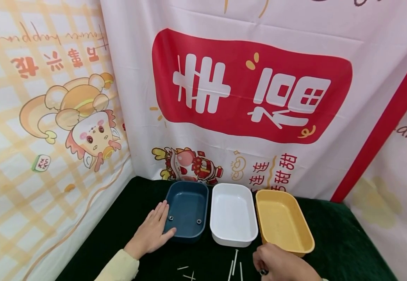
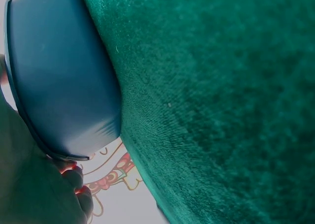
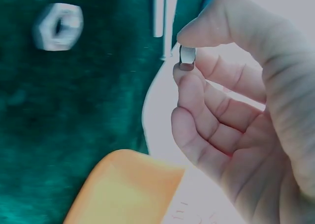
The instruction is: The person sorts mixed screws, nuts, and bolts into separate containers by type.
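My right hand is in front of the yellow tray. In the right wrist view, its thumb and forefinger pinch a small metal hex nut. Another hex nut lies on the green cloth nearby, slightly blurred. My left hand rests along the left side of the blue tray, fingers straight and thumb by the front rim. Inside that tray are two nuts, one on the left and one on the right. The left wrist view shows the outer wall of the blue tray.
A white tray stands between the blue and yellow ones. Long metal bolts lie in front of it on the dark green cloth. Shorter screws are further left. Printed fabric walls rise at the back and sides.
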Demonstrator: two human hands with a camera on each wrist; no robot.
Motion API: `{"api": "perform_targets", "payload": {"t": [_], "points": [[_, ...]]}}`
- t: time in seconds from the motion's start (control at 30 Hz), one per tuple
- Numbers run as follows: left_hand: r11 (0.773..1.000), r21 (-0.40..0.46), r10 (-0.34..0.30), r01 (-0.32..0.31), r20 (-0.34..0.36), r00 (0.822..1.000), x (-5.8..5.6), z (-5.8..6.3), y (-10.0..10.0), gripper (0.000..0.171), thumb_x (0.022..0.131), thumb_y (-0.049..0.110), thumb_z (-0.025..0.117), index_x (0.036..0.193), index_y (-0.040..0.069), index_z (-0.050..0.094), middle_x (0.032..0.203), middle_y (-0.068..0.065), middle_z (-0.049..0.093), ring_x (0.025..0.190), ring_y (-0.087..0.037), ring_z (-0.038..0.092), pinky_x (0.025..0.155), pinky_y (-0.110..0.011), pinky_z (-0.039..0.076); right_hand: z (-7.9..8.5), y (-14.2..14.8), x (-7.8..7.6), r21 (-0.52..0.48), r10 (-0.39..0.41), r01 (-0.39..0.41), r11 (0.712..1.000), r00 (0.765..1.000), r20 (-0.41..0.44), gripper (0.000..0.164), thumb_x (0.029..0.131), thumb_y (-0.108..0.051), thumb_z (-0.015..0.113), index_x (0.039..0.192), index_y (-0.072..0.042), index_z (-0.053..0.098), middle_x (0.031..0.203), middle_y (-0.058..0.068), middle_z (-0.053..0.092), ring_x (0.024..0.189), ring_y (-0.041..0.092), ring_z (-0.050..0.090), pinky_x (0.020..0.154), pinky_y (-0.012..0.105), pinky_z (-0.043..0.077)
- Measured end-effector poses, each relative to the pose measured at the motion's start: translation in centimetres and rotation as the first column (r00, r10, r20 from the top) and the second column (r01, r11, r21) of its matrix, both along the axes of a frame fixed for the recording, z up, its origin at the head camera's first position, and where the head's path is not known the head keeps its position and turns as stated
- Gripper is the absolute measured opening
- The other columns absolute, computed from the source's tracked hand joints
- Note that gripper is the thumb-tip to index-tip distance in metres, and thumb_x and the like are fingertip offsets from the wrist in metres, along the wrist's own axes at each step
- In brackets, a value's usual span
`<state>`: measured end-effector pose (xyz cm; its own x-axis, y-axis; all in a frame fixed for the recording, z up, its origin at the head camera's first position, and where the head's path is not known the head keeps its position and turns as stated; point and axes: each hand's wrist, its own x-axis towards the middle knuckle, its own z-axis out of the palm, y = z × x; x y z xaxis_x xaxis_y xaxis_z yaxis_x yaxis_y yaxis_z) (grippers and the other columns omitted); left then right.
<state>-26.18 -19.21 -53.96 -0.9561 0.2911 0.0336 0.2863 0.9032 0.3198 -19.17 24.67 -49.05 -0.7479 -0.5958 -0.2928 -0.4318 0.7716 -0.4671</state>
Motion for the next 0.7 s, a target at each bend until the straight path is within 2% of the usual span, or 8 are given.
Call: {"api": "perform_targets", "payload": {"t": [0.13,0.33,0.5,0.7], "points": [[1.000,0.001,0.002,-0.002,-0.001,1.000,-0.1,-0.1,0.0,0.092,0.104,0.061,0.052,0.168,0.003,0.022,0.179,-0.013,0.011,0.167,-0.037,0.010,0.133,-0.061,0.017,1.1,-1.0,-1.1,-0.016,0.064,-0.064,0.998,0.997,-0.040,0.014,0.083,-0.019,0.086,0.088,-0.024,0.074,0.072,-0.016,0.061,0.062,-0.001,0.056,0.060,0.017,0.052],[1.000,-0.002,0.003,-0.003,0.005,1.000,-0.1,-0.2,0.0,0.093,0.104,0.062,0.052,0.168,0.004,0.021,0.179,-0.013,0.010,0.167,-0.037,0.010,0.133,-0.061,0.017,2.4,-2.6,-2.5,-0.069,0.132,-0.144,0.987,0.980,-0.148,0.014,0.082,-0.018,0.085,0.084,-0.022,0.071,0.072,-0.016,0.057,0.064,-0.004,0.052,0.059,0.016,0.049],[1.000,-0.006,0.002,-0.002,0.000,1.000,-0.1,-0.3,0.0,0.092,0.104,0.063,0.052,0.168,0.004,0.021,0.179,-0.013,0.010,0.167,-0.036,0.010,0.133,-0.061,0.017,3.0,-4.0,-3.3,-0.114,0.154,-0.185,0.976,0.959,-0.237,0.014,0.082,-0.018,0.084,0.085,-0.022,0.071,0.075,-0.015,0.057,0.067,-0.005,0.052,0.061,0.015,0.050],[1.000,-0.002,0.005,-0.005,0.000,1.000,-0.2,-0.2,0.0,0.092,0.104,0.062,0.052,0.168,0.004,0.021,0.179,-0.013,0.010,0.167,-0.037,0.010,0.133,-0.061,0.017,3.8,-5.5,-4.2,-0.135,0.139,-0.182,0.974,0.950,-0.279,0.012,0.084,-0.019,0.084,0.091,-0.019,0.074,0.082,-0.014,0.062,0.073,-0.003,0.055,0.067,0.014,0.053]]}}
